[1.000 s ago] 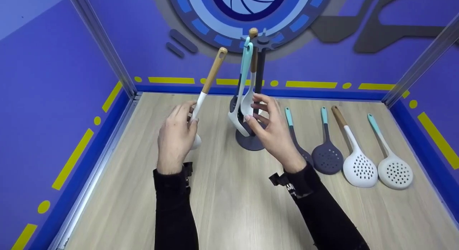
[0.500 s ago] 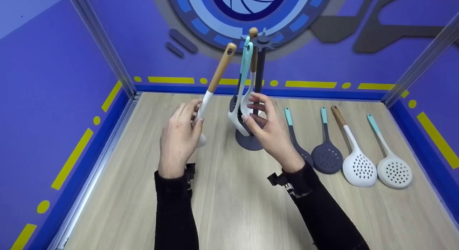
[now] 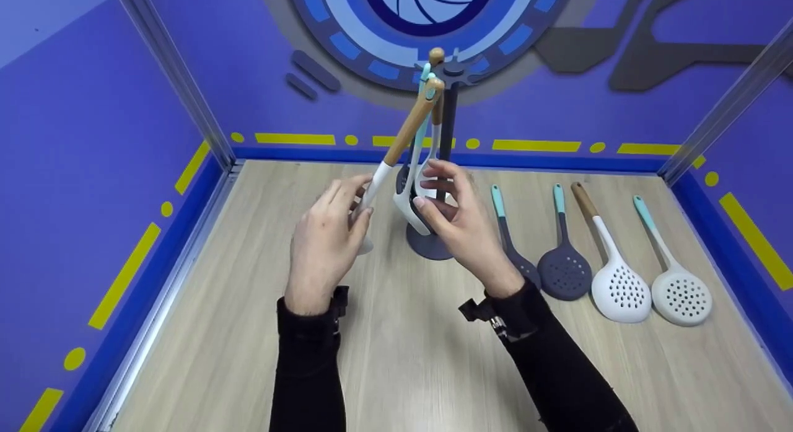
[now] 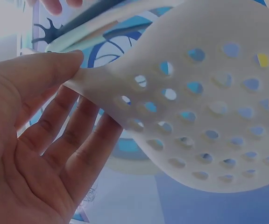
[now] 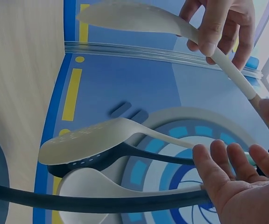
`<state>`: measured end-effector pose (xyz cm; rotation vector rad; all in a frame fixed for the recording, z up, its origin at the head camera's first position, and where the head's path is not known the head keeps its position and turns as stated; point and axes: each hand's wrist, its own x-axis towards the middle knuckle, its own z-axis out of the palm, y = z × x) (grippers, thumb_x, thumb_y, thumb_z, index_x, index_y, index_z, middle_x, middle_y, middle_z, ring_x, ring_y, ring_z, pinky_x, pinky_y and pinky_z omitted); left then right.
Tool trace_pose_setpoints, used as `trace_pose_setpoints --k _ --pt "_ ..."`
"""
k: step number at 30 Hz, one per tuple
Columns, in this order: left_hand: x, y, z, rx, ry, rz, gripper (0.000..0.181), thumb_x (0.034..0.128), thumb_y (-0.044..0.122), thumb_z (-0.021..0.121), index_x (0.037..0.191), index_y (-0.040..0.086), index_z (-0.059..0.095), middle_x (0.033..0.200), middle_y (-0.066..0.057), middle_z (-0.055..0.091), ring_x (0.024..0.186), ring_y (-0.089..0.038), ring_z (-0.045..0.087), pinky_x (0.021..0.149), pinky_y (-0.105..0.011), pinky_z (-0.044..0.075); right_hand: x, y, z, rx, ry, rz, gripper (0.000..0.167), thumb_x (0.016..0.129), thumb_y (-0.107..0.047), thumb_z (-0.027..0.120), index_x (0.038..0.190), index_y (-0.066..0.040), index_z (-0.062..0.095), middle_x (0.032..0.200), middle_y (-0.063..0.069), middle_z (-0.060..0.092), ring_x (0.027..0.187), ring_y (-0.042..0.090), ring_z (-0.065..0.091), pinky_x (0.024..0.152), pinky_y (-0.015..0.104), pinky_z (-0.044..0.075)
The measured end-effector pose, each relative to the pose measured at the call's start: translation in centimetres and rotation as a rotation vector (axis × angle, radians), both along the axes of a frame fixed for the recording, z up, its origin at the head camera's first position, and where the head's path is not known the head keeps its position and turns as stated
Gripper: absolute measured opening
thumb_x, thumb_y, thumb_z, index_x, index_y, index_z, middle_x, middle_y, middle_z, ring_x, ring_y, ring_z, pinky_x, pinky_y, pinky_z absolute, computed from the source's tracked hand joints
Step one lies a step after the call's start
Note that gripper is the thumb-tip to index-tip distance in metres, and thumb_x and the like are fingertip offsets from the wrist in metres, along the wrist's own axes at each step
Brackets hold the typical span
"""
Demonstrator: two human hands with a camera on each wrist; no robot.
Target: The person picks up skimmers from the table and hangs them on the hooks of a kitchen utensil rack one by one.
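Note:
My left hand [image 3: 325, 240] grips a white skimmer with a wooden handle [image 3: 403, 134] by its neck. Its perforated head [image 4: 209, 149] fills much of the left wrist view, while the handle leans up and right, its tip overlapping the rack in the head view. My right hand [image 3: 461, 227] is beside the dark utensil rack [image 3: 451, 122], fingers loosely bent and apart, with nothing held between them. On the rack hang a pale skimmer with a mint handle [image 5: 88, 140], a dark perforated utensil [image 5: 95, 161] and a white utensil with a wooden handle [image 5: 85, 184].
Right of the rack lie a partly hidden dark utensil [image 3: 517, 258], a dark skimmer [image 3: 565, 277], a white skimmer with a wooden handle [image 3: 621, 292] and a pale mint-handled skimmer [image 3: 681, 295]. Blue-purple panels [image 3: 248, 79] enclose the wooden table [image 3: 396, 370].
My left hand has moved right with the skimmer, whose handle tip now overlaps the hanging mint handle in the head view. My right hand has barely shifted.

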<state>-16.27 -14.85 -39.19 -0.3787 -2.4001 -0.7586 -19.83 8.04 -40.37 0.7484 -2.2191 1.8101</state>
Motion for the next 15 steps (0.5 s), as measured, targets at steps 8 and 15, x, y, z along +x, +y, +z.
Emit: trace_pose_setpoints --k 8,15 --pt "0.0 1.5 -0.1 -0.030 0.015 -0.060 0.047 0.0961 0.015 0.076 0.140 0.023 0.062 0.115 0.001 0.069 0.097 -0.016 0.071 0.079 -0.037 0.060 -0.1 -0.4 0.5 -0.052 0.012 0.036 0.055 0.105 -0.025 0.065 0.153 -0.013 0.043 0.145 0.007 0.051 0.132 0.028 0.060 0.105 0.042 0.056" --pt "-0.1 2.4 -0.2 -0.058 0.016 -0.084 0.047 0.0956 0.016 0.077 0.139 0.023 0.061 0.114 0.002 0.069 0.097 -0.016 0.070 0.080 -0.038 0.060 -0.1 -0.5 0.6 -0.055 0.018 0.034 0.050 0.105 -0.025 0.065 0.150 -0.016 0.046 0.143 0.002 0.053 0.126 0.025 0.062 0.098 0.038 0.059"
